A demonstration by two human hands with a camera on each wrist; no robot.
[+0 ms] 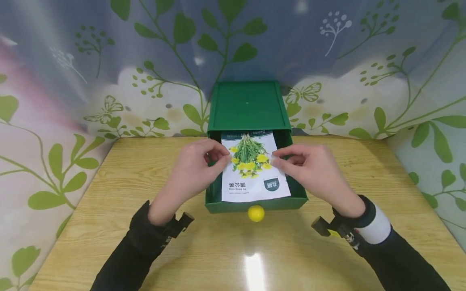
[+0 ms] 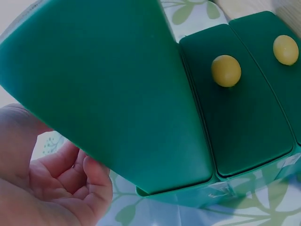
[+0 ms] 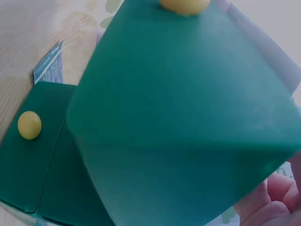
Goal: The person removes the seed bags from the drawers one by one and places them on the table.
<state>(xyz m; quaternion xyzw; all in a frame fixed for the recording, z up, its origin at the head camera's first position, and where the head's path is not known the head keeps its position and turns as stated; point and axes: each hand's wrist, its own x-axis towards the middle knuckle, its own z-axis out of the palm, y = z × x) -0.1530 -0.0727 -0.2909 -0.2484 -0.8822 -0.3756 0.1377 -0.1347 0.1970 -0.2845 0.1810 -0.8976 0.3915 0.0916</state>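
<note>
A white seed packet printed with yellow dandelions lies in the pulled-out green drawer, its lettering upside down in the head view. At its left edge, my left hand pinches the packet between thumb and fingers. My right hand pinches the opposite edge. A round yellow knob sits on the drawer's front. In the left wrist view the left hand is beside the drawer wall, which hides its fingertips. Part of the right hand shows past the drawer in the right wrist view.
The green cabinet stands against a leaf-patterned curtain at the back of the wooden table. Closed drawers with yellow knobs adjoin the open one. A small printed packet is beyond them in the right wrist view.
</note>
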